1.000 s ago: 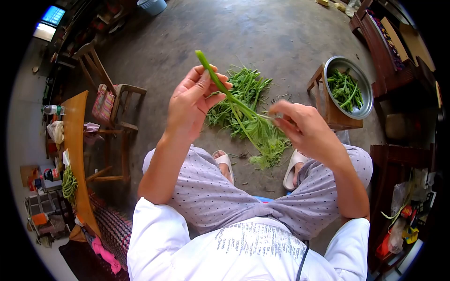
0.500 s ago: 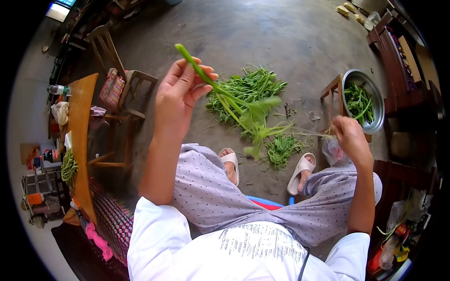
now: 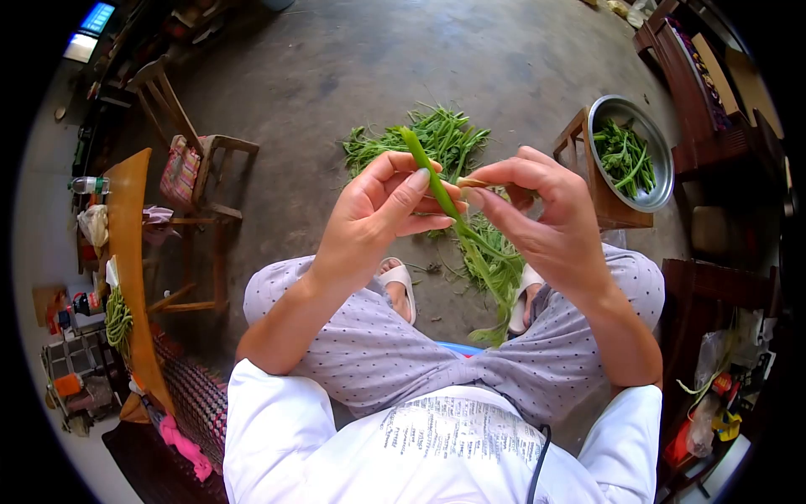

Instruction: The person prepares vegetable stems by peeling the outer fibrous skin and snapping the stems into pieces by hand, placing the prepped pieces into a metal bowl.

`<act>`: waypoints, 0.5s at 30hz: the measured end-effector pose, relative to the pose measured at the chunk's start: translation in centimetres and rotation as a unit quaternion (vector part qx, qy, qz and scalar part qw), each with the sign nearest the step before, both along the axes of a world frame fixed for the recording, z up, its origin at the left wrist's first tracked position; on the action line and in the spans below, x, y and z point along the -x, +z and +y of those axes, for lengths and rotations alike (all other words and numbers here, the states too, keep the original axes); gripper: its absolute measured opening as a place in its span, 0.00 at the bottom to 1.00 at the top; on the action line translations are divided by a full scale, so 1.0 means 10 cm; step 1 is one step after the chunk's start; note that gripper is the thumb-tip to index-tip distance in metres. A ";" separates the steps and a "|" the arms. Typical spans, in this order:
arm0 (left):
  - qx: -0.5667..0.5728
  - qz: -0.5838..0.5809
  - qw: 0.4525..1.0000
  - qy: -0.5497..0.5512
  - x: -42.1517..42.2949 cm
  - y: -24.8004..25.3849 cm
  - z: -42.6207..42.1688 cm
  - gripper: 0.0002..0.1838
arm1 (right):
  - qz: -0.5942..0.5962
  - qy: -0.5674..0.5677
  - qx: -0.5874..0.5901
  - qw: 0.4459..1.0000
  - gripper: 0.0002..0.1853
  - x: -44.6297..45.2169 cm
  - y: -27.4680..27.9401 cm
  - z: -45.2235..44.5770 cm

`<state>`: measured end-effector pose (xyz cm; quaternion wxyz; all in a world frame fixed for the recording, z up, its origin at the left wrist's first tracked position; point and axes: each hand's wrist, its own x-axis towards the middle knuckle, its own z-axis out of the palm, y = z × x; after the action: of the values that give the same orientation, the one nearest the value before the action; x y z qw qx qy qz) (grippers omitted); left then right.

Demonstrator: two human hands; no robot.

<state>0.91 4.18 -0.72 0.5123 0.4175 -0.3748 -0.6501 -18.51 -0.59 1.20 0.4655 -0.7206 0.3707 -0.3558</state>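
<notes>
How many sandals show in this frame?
2: one sandal on the person's left foot, another sandal on the right foot, partly hidden. Others could be out of sight.

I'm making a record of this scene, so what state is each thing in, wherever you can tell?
Green stalk: held slanting, lower end drooping
Left hand: gripping the stalk
Right hand: bent, fingertips close together beside the stalk
Pile of greens: loose on the floor, partly hidden
Metal basin: holding some greens
Wooden stool: upright, bearing the basin
Sandals: both worn
Wooden chair: upright
Screen: lit
</notes>
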 end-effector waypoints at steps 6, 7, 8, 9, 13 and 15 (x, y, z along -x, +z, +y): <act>0.011 -0.013 1.000 -0.001 0.06 -0.03 0.01 0.14 | 0.009 -0.013 -0.022 1.000 0.06 -0.08 0.00 0.01; 0.011 -0.013 1.000 -0.001 0.06 -0.04 0.01 0.14 | 0.020 -0.014 -0.009 1.000 0.06 -0.08 0.00 0.00; 0.013 -0.016 1.000 -0.002 0.06 -0.04 0.01 0.13 | 0.031 -0.016 0.005 0.999 0.07 -0.08 0.00 -0.01; 0.015 -0.019 1.000 -0.002 0.06 -0.04 0.01 0.13 | 0.031 -0.015 0.005 0.999 0.07 -0.08 0.00 -0.01; 0.023 -0.050 0.998 -0.008 0.07 -0.03 0.00 0.12 | 0.053 -0.022 0.023 0.998 0.07 -0.10 -0.02 -0.01; 0.024 -0.052 0.998 -0.001 0.08 -0.04 0.00 0.12 | 0.053 -0.027 0.029 0.998 0.07 -0.12 -0.04 -0.01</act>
<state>0.16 4.17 -1.12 0.5014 0.4381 -0.4174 -0.6185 -17.29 -0.64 0.83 0.4137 -0.7415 0.4041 -0.3401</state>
